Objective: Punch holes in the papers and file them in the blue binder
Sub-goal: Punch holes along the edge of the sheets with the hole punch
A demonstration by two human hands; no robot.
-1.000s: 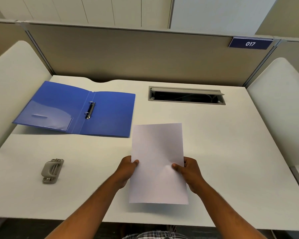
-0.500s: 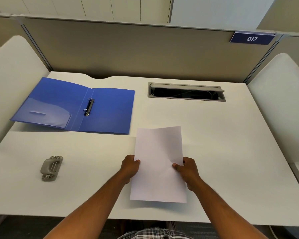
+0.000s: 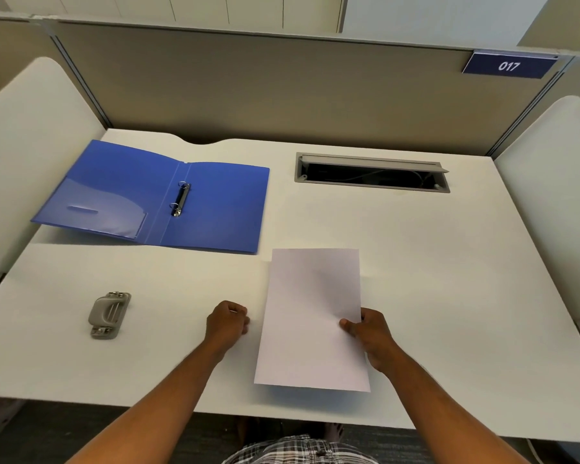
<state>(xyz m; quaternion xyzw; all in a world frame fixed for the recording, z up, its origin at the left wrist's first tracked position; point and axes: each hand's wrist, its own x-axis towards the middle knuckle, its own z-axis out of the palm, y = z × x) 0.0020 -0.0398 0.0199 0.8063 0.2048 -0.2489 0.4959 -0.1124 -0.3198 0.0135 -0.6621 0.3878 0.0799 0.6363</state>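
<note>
A thin white sheet of paper (image 3: 312, 316) is a tall smooth rectangle over the near middle of the flat white table (image 3: 449, 296). The right hand (image 3: 370, 336) holds its right edge, with the thumb on top and the other fingers (image 3: 365, 318) tucked behind the sheet. The near end of the paper hangs a little past the table's near edge.

The left hand (image 3: 226, 324) is just left of the paper and apart from it. Its fingers are curled in and hold nothing. Half a second ago this hand was holding the left edge of the paper; now it has let go and moved a bit to the left. The paper is now held by one hand only.

The blue plastic binder (image 3: 154, 199) lies open and flat at the far left of the table. It is shiny and smooth. Two round metal rings (image 3: 180, 202) stand in its middle fold, and no paper is on them. A clear pocket is on its left cover; I cannot tell if anything is in it.

A small grey plastic hole punch (image 3: 109, 314) with rounded corners sits on the near left of the table, well apart from the left hand.

A long grey slot (image 3: 372, 173) with an open lid is in the table at the far right. It is dark inside, and thin cables show there.
</note>
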